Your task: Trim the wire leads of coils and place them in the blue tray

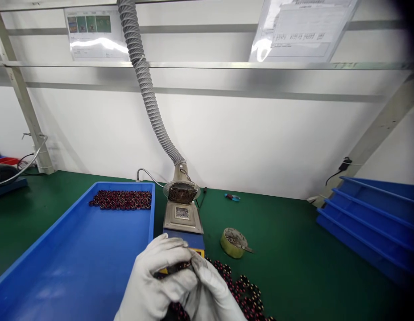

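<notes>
My left hand [162,276], in a white glove, is curled with a small dark part [179,267] between thumb and fingers. Copper-coloured glints show on it, but the fingers hide most of its shape. Against its right end, my right hand [213,287], also gloved, is closed in a pinch; its fingertips look greyish. Both hands meet just in front of a metal-topped heater unit [183,217] with a blue and yellow front. Under and right of them lies a loose pile of small round black-and-red parts [242,292] with gold-coloured spots.
A long blue tray [103,249] stands left, with rows of similar small parts [123,199] at its far end. A grey hose [150,93] ends in a metal hood [182,189]. Rightward are a round tin [233,243], blue-handled snips [232,197] and stacked blue trays [370,223].
</notes>
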Motion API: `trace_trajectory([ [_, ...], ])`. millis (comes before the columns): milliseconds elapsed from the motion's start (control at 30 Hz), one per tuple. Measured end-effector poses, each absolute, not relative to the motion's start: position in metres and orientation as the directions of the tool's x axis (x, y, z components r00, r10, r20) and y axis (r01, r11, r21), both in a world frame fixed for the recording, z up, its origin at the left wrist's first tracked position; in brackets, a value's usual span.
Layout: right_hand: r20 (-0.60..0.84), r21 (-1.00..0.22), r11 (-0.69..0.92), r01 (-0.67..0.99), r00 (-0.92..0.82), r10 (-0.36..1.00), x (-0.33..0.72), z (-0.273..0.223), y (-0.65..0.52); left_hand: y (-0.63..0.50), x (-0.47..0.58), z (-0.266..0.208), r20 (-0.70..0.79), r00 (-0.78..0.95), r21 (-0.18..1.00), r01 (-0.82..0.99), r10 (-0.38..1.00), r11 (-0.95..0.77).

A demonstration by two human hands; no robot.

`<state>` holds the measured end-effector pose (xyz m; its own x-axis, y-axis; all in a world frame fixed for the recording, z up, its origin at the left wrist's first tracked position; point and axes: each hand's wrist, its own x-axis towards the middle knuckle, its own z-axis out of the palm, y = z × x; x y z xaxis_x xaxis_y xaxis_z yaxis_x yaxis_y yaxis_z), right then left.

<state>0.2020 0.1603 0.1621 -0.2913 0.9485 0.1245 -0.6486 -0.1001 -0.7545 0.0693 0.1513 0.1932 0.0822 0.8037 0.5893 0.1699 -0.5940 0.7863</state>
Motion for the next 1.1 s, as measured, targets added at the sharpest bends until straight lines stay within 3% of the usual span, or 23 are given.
trace_trajectory([
  [100, 0.103, -0.805, -0.148, -0.575, -0.381, 0.919, 0.204, 0.154, 0.174, 0.152, 0.071, 0.194, 0.480, -0.070, 0.871, -0.080, 0.875, -0.484],
  [200, 0.073, -0.800, -0.223, -0.557, -0.459, 0.885, 0.205, 0.147, 0.184, 0.149, 0.070, 0.193, 0.393, -0.222, 0.861, -0.252, 0.892, -0.442],
  [300, 0.067, -0.754, -0.228, -0.616, -0.418, 0.906, 0.204, 0.140, 0.187, 0.142, 0.063, 0.198, 0.346, -0.264, 0.873, -0.260, 0.900, -0.412],
  [400, 0.074, -0.735, -0.205, -0.646, -0.377, 0.923, 0.203, 0.138, 0.184, 0.136, 0.060, 0.207, 0.295, -0.106, 0.949, -0.083, 0.950, -0.304],
  [500, 0.068, -0.743, -0.227, -0.629, -0.408, 0.910, 0.207, 0.142, 0.181, 0.139, 0.064, 0.210, 0.315, -0.009, 0.949, 0.029, 0.949, -0.315],
  [633, 0.027, -0.732, -0.305, -0.609, -0.473, 0.881, 0.211, 0.146, 0.184, 0.146, 0.061, 0.198, 0.345, 0.016, 0.935, -0.099, 0.938, -0.342],
  [767, 0.020, -0.707, -0.315, -0.634, -0.462, 0.887, 0.206, 0.136, 0.192, 0.142, 0.050, 0.191, 0.276, -0.199, 0.890, -0.317, 0.940, -0.328],
  [833, 0.014, -0.690, -0.319, -0.650, -0.453, 0.891, 0.204, 0.131, 0.196, 0.138, 0.048, 0.194, 0.273, -0.172, 0.923, -0.232, 0.946, -0.308],
  [967, -0.049, -0.629, -0.390, -0.672, -0.466, 0.884, 0.205, 0.137, 0.193, 0.133, 0.057, 0.206, 0.275, 0.085, 0.959, 0.044, 0.958, -0.279],
  [1100, -0.001, -0.690, -0.264, -0.674, -0.363, 0.932, 0.206, 0.157, 0.177, 0.132, 0.066, 0.209, 0.499, 0.005, 0.856, 0.150, 0.866, -0.494],
])
